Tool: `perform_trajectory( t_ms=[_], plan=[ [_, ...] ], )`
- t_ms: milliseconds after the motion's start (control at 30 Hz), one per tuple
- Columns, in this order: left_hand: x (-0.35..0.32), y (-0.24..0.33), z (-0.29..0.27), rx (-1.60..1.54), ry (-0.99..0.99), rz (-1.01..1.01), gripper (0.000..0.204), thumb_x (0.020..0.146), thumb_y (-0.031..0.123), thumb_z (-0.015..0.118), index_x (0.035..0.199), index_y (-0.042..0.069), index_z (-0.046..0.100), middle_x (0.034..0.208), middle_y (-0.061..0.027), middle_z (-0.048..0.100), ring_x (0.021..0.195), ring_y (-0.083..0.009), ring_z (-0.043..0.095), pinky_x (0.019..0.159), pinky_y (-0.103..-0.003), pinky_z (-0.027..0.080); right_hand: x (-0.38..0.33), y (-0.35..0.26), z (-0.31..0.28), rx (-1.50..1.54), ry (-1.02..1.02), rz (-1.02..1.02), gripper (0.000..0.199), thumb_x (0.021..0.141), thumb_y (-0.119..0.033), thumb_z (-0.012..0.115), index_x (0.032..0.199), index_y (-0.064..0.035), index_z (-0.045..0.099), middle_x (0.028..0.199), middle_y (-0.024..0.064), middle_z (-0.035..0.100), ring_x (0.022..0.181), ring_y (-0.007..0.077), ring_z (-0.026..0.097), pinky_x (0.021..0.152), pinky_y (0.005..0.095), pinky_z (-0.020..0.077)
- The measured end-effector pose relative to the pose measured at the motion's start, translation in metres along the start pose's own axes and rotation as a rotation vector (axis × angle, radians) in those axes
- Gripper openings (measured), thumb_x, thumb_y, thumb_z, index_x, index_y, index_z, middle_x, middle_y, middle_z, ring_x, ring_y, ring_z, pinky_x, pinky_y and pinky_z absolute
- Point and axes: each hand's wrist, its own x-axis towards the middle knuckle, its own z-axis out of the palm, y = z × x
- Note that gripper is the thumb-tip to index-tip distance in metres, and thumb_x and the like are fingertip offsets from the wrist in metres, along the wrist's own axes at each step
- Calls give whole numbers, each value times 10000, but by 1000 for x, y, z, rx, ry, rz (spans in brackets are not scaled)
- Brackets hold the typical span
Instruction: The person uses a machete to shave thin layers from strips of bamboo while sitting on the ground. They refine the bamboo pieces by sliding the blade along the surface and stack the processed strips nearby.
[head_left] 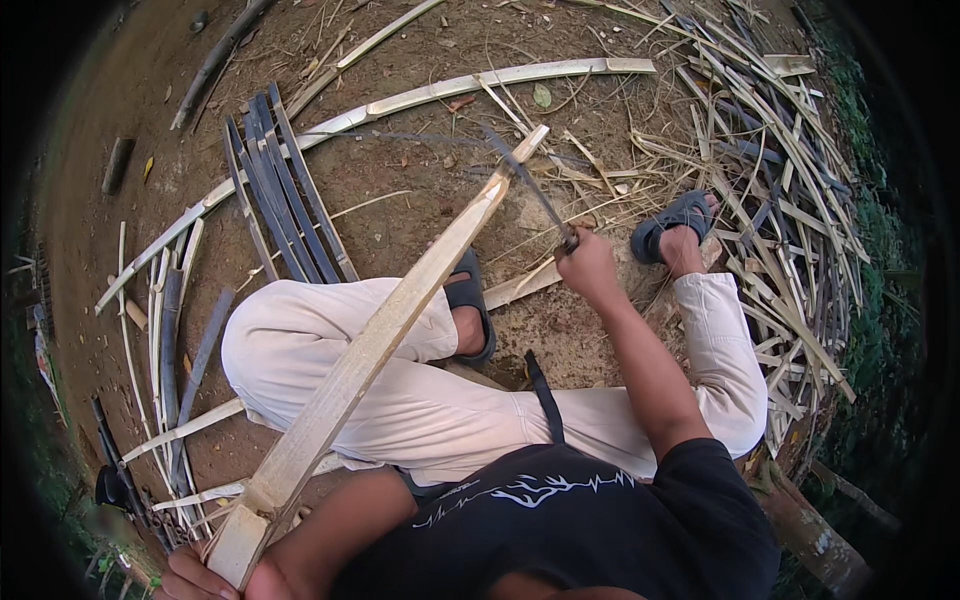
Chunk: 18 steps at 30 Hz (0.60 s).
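Note:
A long split bamboo piece [375, 335] slants from the lower left, across my trousers, to the upper middle. My left hand [215, 578] is closed around its near end, at the lower left edge. Past my knees, my right hand [590, 268] grips the handle of a long knife [541, 195]. The dark blade lies across the bamboo close to its far tip. A node with a raised, broken inner wall shows near my left hand.
Dark-skinned bamboo strips [285, 190] lie side by side at the left. A long pale bamboo strip [430, 92] crosses the ground beyond. A large pile of bamboo strips [790, 200] stands at the right, and shavings [660, 150] litter the dirt. My sandalled foot [675, 225] is near the pile.

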Motion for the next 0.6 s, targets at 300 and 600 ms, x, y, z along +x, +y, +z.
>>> perform_trajectory(
  t_ms=[300,600],
  plan=[
    [-2,-3,5,-72,13,-30,573,991,645,360,696,154,380,558,76,207,398,-63,214,358,-210,208,22,1,20,-95,192,-276,269,767,-182,738,903,20,623,731,235,670,746,406,692,683,462,545],
    [10,-1,-11,-3,-9,-40,602,978,680,315,680,159,366,537,70,201,393,-67,214,363,-223,216,44,-35,12,-91,134,-241,281,758,-226,726,830,41,677,801,261,684,784,420,686,744,479,551]
  ],
)
